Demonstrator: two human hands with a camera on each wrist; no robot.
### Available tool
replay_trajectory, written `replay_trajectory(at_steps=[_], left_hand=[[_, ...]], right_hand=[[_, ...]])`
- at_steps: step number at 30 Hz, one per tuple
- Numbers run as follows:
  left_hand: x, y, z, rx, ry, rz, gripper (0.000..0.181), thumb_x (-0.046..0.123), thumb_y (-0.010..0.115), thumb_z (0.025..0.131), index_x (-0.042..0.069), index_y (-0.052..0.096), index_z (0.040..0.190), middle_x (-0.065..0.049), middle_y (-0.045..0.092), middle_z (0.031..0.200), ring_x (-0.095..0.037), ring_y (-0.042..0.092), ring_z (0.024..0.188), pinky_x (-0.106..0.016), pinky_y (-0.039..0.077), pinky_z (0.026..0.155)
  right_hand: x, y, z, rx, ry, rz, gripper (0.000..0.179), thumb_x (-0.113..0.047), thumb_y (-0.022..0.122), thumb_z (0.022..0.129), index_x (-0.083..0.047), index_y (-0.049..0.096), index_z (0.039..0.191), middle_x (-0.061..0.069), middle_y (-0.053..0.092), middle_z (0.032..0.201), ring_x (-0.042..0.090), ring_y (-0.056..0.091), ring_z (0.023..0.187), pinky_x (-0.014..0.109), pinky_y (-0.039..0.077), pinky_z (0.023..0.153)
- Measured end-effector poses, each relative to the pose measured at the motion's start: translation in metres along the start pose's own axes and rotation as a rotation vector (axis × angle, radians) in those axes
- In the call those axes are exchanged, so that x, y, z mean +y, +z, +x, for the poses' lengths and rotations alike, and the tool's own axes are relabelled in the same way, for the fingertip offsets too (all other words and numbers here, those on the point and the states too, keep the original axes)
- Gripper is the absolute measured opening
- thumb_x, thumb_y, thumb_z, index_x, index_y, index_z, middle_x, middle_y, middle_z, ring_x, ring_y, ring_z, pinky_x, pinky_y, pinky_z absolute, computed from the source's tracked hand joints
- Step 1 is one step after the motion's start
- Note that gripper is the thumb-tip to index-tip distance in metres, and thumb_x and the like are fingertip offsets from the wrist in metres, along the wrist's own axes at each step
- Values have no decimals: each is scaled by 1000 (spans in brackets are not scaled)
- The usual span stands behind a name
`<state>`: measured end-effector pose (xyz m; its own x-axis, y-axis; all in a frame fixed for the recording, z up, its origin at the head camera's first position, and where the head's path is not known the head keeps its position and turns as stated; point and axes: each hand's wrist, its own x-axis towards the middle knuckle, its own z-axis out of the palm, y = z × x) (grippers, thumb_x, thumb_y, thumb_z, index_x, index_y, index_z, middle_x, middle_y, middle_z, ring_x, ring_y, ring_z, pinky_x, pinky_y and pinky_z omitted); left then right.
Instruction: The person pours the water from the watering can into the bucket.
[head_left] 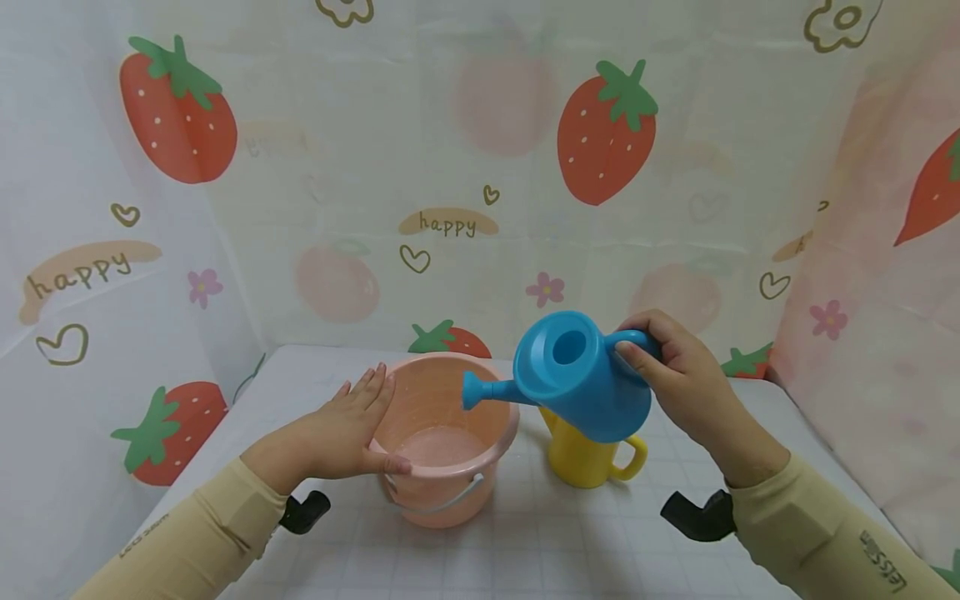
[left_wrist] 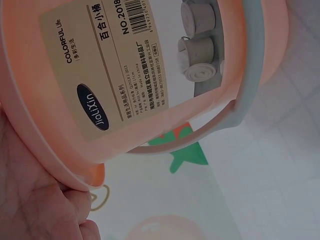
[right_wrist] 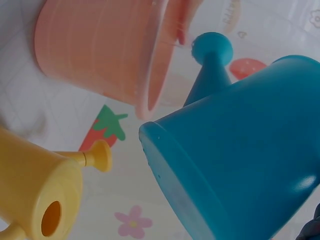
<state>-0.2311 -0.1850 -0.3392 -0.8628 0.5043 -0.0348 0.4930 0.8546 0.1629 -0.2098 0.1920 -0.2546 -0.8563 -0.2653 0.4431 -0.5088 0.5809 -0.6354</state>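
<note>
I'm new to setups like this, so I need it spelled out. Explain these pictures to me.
There is no machine here, just a person's two bare hands. The wide picture comes from a camera on the head, looking forward and down; the two close ones come from cameras on the left and right wrists. On the white table stand a pink bucket and a yellow watering can. The left hand rests on the bucket's rim. The right hand holds a blue watering can by its handle, raised, with the spout toward the bucket.
</note>
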Motion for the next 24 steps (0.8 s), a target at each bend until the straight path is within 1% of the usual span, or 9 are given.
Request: replay_trajectory(at_steps=[7, 24], left_hand=[[-1, 2, 1, 4, 2, 5, 122, 83, 41, 67, -8, 10, 143, -25, 2, 150, -37, 2, 138, -54, 9, 108], [-2, 3, 1, 12, 5, 3, 122, 83, 41, 67, -8, 10, 143, -25, 2, 150, -37, 2, 138, -54, 9, 108]], right_hand=[[0, 0, 0, -10, 16, 1, 27, -28, 48, 95, -7, 50, 112, 10, 53, 109, 31, 49, 106, 60, 39, 89], [1, 0, -1, -3, 0, -17, 27, -30, 47, 95, -7, 50, 111, 10, 53, 107, 31, 50, 105, 61, 39, 88]])
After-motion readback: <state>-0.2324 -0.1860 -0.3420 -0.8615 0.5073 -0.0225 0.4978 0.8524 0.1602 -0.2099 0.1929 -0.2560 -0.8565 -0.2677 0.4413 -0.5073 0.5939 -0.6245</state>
